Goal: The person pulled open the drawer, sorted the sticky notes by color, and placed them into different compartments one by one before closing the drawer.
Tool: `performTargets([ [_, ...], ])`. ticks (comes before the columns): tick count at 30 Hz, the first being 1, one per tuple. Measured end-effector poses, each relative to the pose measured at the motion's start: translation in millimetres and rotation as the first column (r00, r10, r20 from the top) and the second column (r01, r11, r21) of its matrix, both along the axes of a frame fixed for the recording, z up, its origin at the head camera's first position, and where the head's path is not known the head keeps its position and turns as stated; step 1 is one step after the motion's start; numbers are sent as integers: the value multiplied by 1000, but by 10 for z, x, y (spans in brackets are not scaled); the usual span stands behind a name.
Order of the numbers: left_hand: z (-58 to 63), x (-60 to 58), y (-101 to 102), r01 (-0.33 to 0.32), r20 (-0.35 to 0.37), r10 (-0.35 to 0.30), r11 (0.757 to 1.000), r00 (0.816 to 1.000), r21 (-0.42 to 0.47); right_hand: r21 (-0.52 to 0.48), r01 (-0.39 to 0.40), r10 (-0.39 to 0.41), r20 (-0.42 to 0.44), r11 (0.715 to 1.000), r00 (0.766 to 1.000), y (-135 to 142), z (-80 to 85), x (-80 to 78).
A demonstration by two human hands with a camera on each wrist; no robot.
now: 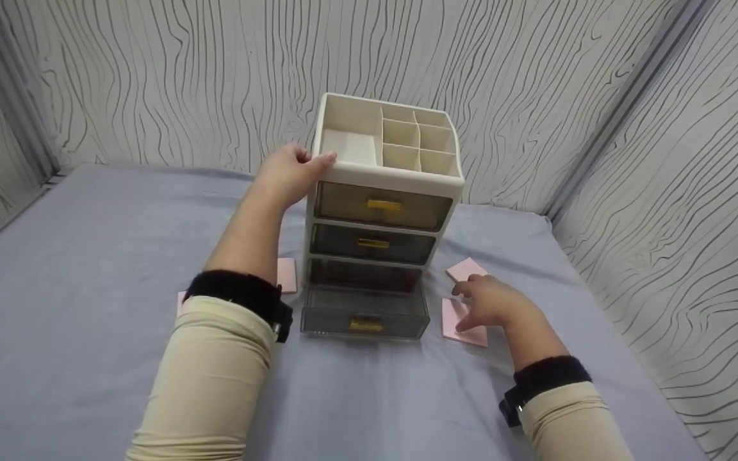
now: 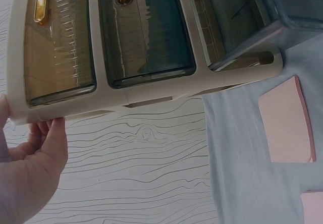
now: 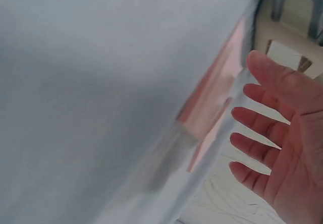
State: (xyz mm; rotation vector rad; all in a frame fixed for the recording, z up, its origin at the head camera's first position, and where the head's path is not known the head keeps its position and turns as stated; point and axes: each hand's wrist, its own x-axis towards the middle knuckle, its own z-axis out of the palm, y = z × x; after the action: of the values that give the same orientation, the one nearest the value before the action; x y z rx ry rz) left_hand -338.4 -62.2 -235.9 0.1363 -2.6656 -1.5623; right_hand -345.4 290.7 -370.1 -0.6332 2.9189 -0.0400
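A cream desktop drawer organizer (image 1: 394, 173) stands upright, its top split into compartments. Its bottom drawer (image 1: 366, 323), grey and see-through with a gold handle, is pulled out; the two drawers above are closed. My left hand (image 1: 289, 171) grips the organizer's upper left edge, thumb on the top rim and fingers against the side (image 2: 38, 151). Over a pink square pad (image 1: 451, 320) on the right, my right hand (image 1: 491, 301) hovers with its fingers spread and relaxed. Nothing lies in its palm (image 3: 298, 148). Another pink pad (image 1: 467, 269) lies just behind, partly covered by the fingers.
Left of the organizer lies a pink pad (image 1: 287, 275), with another (image 2: 313, 206) mostly hidden behind my left forearm in the head view. A pale blue-grey cloth (image 1: 87, 307) covers the table. Wood-grain-patterned walls (image 1: 177, 77) enclose the back and sides.
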Motion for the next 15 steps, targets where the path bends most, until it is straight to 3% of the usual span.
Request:
performTargets([
  [6, -7, -12, -1, 7, 0, -7, 1000, 1000, 2, 50, 76, -78, 32, 996, 996, 49, -83, -22],
  [15, -4, -11, -16, 15, -13, -15, 999, 1000, -28, 81, 104, -107, 30, 991, 994, 13, -83, -60],
])
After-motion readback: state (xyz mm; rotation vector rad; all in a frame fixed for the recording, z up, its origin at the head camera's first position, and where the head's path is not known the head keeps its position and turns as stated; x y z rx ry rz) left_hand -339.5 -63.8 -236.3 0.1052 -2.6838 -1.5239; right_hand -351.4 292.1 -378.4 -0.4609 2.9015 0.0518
